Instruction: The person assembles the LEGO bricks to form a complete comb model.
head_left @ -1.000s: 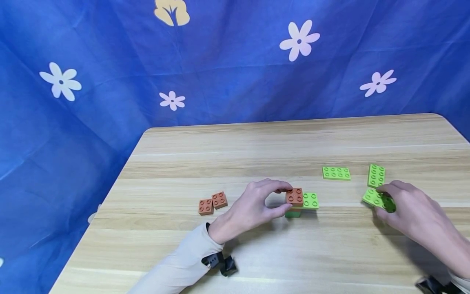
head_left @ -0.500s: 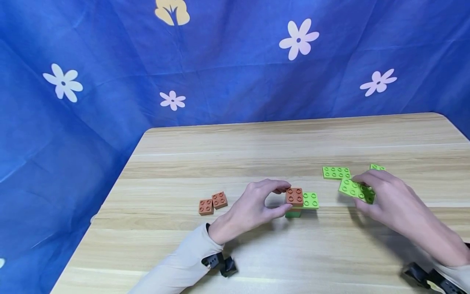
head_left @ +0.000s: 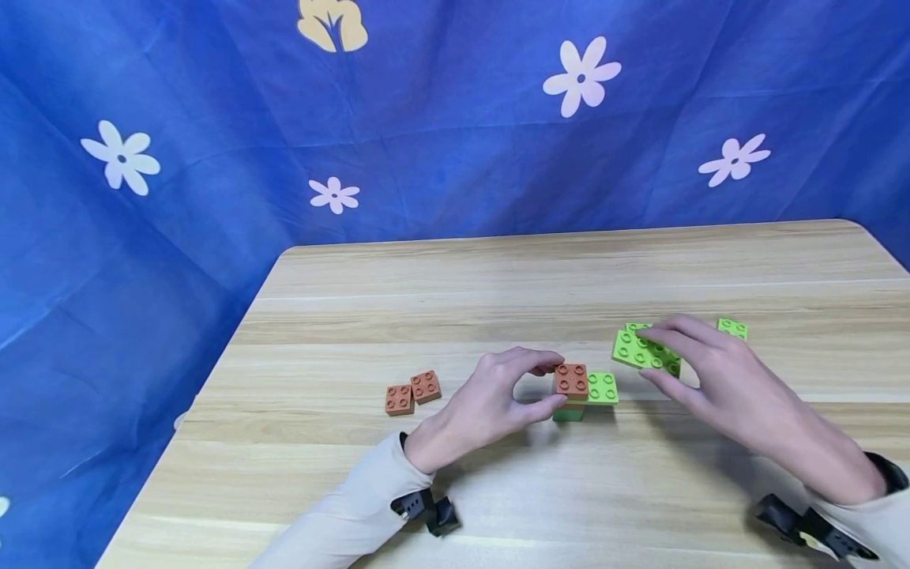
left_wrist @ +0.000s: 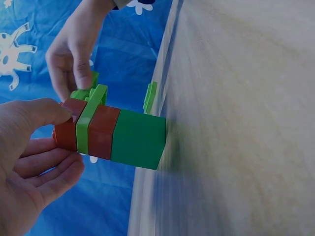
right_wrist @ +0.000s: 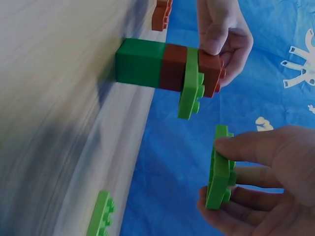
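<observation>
A small tower of toy building bricks stands on the table, with a dark green brick (left_wrist: 139, 140) at its base. Above that come a red-brown brick (left_wrist: 102, 132), a thin light green plate (head_left: 602, 387) jutting out to the right, and a red-brown top brick (head_left: 571, 382). My left hand (head_left: 483, 403) grips this top brick between thumb and fingers. Right of the tower and raised above the table, my right hand (head_left: 732, 387) pinches a second light green plate (head_left: 629, 352) by its edges, studs up. Its fingers cover part of that plate.
Two loose red-brown bricks, one nearer (head_left: 399, 400) and one farther (head_left: 426, 386), lie left of the left hand. A light green plate (head_left: 633, 325) lies behind the held one, mostly hidden. Another light green plate (head_left: 732, 327) shows behind the right hand. A blue flowered cloth (head_left: 455, 118) hangs behind the table.
My right hand has carried the light green plate leftward from the right side of the table, toward the tower. My left hand has kept its hold on the top brick without moving.
</observation>
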### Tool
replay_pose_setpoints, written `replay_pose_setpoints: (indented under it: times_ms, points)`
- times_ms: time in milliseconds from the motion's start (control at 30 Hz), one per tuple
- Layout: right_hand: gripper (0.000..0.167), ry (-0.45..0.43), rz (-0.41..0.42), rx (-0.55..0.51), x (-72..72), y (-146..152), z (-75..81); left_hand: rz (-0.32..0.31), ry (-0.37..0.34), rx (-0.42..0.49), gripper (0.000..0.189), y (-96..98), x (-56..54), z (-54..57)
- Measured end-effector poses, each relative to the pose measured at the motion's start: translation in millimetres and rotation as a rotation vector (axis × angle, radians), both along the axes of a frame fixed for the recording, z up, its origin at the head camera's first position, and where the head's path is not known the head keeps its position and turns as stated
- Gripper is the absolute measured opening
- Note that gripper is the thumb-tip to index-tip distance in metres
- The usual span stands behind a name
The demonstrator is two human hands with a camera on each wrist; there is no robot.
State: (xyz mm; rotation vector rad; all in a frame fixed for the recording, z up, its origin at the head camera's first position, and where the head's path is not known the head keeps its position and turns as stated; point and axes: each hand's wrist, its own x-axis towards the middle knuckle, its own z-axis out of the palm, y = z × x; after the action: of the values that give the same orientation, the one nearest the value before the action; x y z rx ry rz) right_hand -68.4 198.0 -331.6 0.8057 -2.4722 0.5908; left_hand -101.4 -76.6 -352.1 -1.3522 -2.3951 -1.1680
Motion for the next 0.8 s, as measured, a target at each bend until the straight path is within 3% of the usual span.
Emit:
replay_pose_setpoints:
  times_ms: [100, 267, 800]
  points:
    - [0.041, 0.014, 0.036, -0.017, -1.8, -5.9, 4.2, -0.001, -0.009, 0.001, 0.038, -1.1, -0.6, 1.5]
    - [0.059, 0.055, 0.11, -0.026, -5.0, -15.2, 8.6, -0.001, -0.021, -0.008, 0.038, -2.2, -1.6, 4.1]
    - [0.052, 0.079, 0.22, -0.026, -5.6, -36.9, 5.8, -0.002, -0.078, -0.001, 0.039, -2.8, -4.6, 3.1]
